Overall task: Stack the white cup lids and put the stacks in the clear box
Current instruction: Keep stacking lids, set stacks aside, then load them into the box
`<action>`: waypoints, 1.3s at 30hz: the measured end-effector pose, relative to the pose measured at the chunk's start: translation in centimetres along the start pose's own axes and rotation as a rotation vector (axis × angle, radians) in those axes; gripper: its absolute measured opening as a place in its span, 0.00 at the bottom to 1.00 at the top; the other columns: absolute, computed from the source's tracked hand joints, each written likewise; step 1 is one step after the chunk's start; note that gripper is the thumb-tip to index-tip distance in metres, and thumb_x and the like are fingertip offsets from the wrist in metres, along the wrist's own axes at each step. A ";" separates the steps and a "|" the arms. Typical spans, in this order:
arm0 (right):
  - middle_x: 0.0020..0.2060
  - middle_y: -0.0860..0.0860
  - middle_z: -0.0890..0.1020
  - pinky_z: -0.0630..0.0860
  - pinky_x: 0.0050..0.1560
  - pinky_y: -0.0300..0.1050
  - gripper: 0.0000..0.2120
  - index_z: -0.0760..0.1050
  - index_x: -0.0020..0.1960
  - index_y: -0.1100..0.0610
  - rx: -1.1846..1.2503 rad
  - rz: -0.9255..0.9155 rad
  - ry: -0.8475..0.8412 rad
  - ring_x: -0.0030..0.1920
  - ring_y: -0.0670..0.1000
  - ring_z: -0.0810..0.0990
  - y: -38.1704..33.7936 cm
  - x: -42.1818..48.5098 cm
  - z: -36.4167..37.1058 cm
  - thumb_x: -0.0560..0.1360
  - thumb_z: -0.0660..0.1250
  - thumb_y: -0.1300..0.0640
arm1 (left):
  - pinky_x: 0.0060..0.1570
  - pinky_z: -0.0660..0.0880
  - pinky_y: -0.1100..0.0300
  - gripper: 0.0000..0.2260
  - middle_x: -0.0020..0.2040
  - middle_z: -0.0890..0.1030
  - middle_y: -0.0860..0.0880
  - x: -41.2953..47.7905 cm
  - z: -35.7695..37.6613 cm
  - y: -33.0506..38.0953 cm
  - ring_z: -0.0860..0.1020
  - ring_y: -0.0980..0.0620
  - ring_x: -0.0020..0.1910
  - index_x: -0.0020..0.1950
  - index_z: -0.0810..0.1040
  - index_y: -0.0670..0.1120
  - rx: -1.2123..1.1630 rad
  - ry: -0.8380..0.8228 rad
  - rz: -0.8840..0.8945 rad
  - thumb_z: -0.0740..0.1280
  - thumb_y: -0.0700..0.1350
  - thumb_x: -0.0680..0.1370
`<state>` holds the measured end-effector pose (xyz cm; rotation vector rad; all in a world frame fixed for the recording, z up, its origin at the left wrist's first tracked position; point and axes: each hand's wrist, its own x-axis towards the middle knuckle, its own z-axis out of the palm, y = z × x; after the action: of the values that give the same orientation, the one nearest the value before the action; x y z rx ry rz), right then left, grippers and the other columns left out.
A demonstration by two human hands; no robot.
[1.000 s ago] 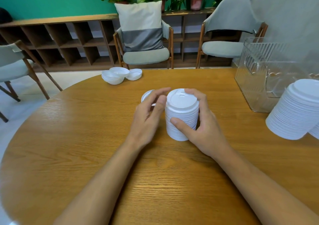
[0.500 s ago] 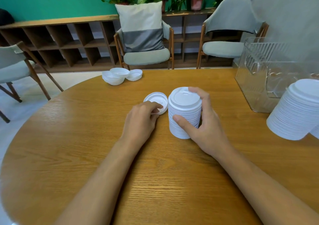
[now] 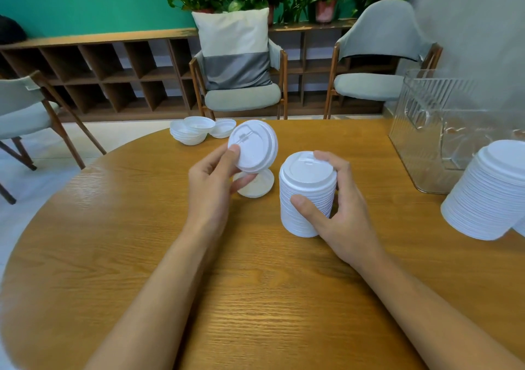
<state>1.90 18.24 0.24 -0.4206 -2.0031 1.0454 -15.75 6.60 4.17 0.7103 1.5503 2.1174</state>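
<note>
white lid pinched by left hand, beside stack gripped by right hand.

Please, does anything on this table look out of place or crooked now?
Nothing is spilled or broken. A few loose lids at the far edge lie upside down in an untidy heap, and one more upturned lid lies by the left hand. The large stack at the right seems to lean, perhaps only from the wide lens.
</note>
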 end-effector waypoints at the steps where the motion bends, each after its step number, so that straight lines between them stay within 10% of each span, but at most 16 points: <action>1: 0.68 0.39 0.75 0.72 0.67 0.39 0.32 0.66 0.73 0.43 0.003 -0.007 0.014 0.70 0.46 0.74 0.0 0.0 0.1 0.73 0.73 0.37 | 0.48 0.83 0.58 0.09 0.54 0.88 0.48 -0.2 0.3 0.2 0.86 0.48 0.56 0.59 0.85 0.42 -0.051 -0.032 -0.047 0.66 0.43 0.85; 9: 0.71 0.40 0.74 0.75 0.69 0.49 0.41 0.57 0.79 0.35 0.035 -0.027 -0.004 0.71 0.48 0.75 -0.3 0.3 0.4 0.73 0.75 0.41 | 0.30 0.73 0.60 0.15 0.31 0.74 0.47 -1.7 2.3 -0.5 0.72 0.52 0.28 0.70 0.81 0.49 0.191 -0.186 0.119 0.69 0.42 0.83; 15: 0.72 0.33 0.71 0.77 0.68 0.52 0.41 0.57 0.80 0.36 0.033 -0.031 -0.061 0.73 0.46 0.73 -0.4 0.3 0.5 0.73 0.75 0.40 | 0.34 0.73 0.42 0.05 0.33 0.69 0.37 -1.7 2.5 -1.3 0.66 0.50 0.33 0.54 0.88 0.53 0.344 -0.101 0.272 0.73 0.49 0.81; 21: 0.73 0.40 0.72 0.76 0.69 0.57 0.39 0.60 0.80 0.41 0.030 -0.031 -0.060 0.73 0.47 0.73 -0.3 0.3 0.6 0.74 0.74 0.40 | 0.51 0.73 0.65 0.19 0.53 0.79 0.51 -2.2 2.4 -1.5 0.79 0.54 0.54 0.63 0.84 0.53 0.458 -0.205 0.345 0.71 0.61 0.76; 24: 0.73 0.42 0.73 0.76 0.68 0.57 0.39 0.60 0.81 0.42 0.033 -0.021 -0.066 0.73 0.48 0.74 -0.2 0.3 0.6 0.75 0.74 0.39 | 0.59 0.75 0.60 0.23 0.61 0.81 0.54 -2.2 2.4 -1.6 0.79 0.50 0.64 0.66 0.82 0.52 0.425 -0.296 0.300 0.74 0.60 0.74; 39: 0.71 0.40 0.74 0.77 0.67 0.56 0.39 0.61 0.79 0.41 0.043 -0.015 -0.066 0.71 0.48 0.75 -0.3 0.3 0.5 0.73 0.75 0.40 | 0.67 0.76 0.49 0.24 0.65 0.82 0.55 -2.6 3.2 -1.4 0.80 0.52 0.66 0.69 0.78 0.53 0.320 -0.348 0.216 0.75 0.56 0.74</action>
<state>1.31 18.02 0.48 -0.3519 -2.0345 1.1046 -11.69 7.84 3.23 1.3321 1.6865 1.7720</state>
